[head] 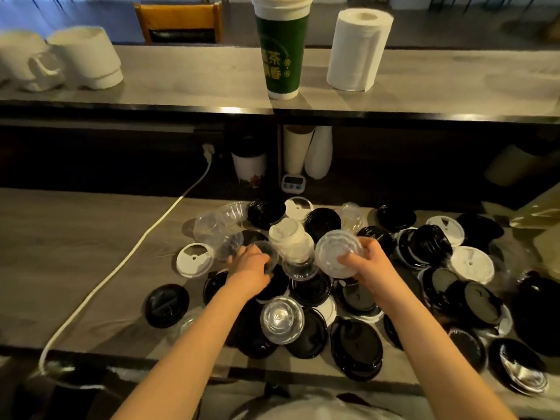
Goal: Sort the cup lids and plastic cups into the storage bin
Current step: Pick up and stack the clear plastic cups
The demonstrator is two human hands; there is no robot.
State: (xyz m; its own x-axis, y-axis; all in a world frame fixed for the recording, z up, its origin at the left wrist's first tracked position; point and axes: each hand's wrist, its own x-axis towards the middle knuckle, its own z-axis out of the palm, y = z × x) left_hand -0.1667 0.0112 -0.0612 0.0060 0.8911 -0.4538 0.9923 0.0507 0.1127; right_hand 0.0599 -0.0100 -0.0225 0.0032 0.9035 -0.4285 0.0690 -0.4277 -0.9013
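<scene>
Sorting is judged barely begun: a clear lid [336, 253] is pinched in the right hand [368, 263], a clear plastic cup [268, 253] is gripped by the left hand [250, 265], black lids [356, 344] are left strewn across the counter [75, 237], and no storage bin is seen.

Glossy black plastic lids [357, 344] on matt woodgrain counter [75, 237]

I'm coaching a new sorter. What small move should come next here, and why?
Probably lift the left hand, with the clear cup it grips, out of the pile: the right hand holds a clear lid raised, so both hands would be loaded. No bin shows.
</scene>
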